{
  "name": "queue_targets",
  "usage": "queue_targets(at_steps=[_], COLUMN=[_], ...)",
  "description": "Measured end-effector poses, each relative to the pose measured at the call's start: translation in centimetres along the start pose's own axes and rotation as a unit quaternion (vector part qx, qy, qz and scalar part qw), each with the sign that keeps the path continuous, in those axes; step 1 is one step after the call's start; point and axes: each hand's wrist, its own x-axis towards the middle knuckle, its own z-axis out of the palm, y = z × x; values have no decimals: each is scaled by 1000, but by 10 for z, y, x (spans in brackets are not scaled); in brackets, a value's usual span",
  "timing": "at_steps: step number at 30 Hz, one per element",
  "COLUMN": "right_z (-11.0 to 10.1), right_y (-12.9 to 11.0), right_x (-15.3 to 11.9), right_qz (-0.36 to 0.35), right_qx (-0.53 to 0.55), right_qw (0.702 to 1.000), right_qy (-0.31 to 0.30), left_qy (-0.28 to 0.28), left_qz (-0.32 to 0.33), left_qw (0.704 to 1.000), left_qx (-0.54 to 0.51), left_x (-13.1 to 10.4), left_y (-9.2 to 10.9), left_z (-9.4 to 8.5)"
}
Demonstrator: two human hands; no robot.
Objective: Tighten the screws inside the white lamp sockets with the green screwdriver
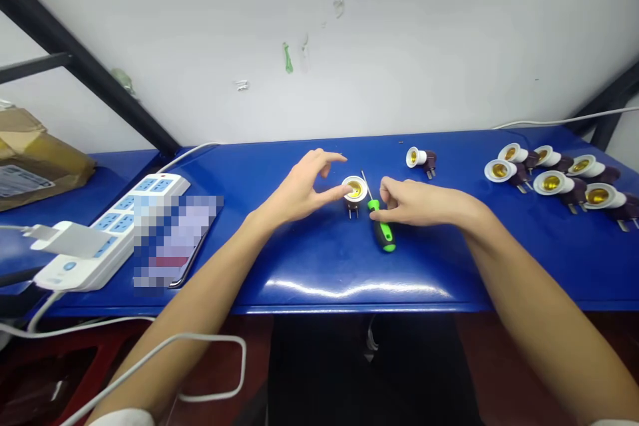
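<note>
Steadying the lamp socket [357,187], just left of the one screwdriver [383,229], seems best done squarely by its rim, touched by the thumb of the spread, ungripping left hand [305,185], while the half-curled right hand [412,202], clasping nothing, sets its thumb against the screwdriver; rightward lie seven other sockets, one nearer [420,158], six farther [558,183].

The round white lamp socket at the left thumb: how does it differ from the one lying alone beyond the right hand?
The nearer round white lamp socket faces the camera; the lone white lamp socket opens leftward. The left hand has its thumb at the nearer socket's rim; the lone socket lies beyond the right hand, untouched. Both have a golden inside, dark base and metal prongs.
</note>
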Motion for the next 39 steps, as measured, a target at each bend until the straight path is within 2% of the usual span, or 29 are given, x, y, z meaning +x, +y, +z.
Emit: queue_targets(at_steps=[6,9,11,14,17,19,21,24,26,29,33,39], right_z=[-5,-5,-6,-12,-21,-27,-32,-39,-41,-41,-39,-35], right_y=[5,6,7,10,17,23,29,42,51,64,68,53], right_x=[1,3,3,2,0,-1,0,5,10,18,23,22], right_qz=[3,31,45,63,79,78,76,85,90,76,48,42], right_qx=[-13,-13,-6,-9,20,95,195,309,345,368,403,426], right_qw=[1000,999,999,998,993,983,956,896,860,825,817,826], right_qy=[-13,5,7,24,81,137,204,306,366,422,409,367], left_qy=[125,152,123,48,-2,-20,-28,-33,-34,-31,-30,-53], left_qz=[-74,-131,-172,-219,-247,-260,-265,-259,-257,-264,-265,-253], left_qw=[989,980,977,969,961,956,954,956,958,957,957,958], left_qx=[-10,9,42,100,125,132,135,131,124,113,111,121], left_x=[3,5,6,7,5,5,4,5,5,6,6,7], left_y=[-7,-15,-23,-38,-51,-58,-61,-64,-64,-64,-65,-68], left_z=[0,-4,-9,-14,-14,-11,-9,-8,-8,-8,-9,-14])
